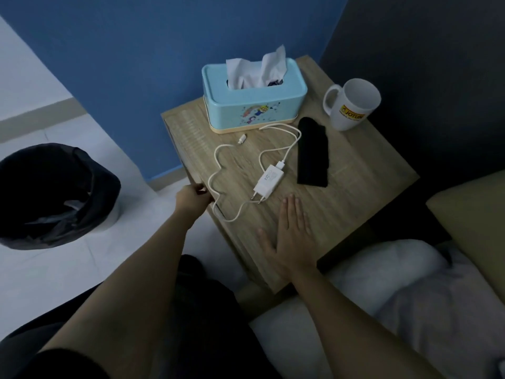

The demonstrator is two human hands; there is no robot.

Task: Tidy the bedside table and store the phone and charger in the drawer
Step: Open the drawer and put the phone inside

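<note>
Head view: left hand (192, 198) grips the bedside table (355, 170) edge; right hand (289, 236) lies flat, fingers spread.

You have one tissue box (254, 98), one white mug (352, 105), one charger (269, 181) with one cable (218, 173), one black phone (313, 153) and one bin (54, 195).

Matt wood-grain bedside table (355, 170), glossy plastic charger (269, 179), smooth ceramic-looking mug (352, 105), soft paper tissue (257, 68).
</note>
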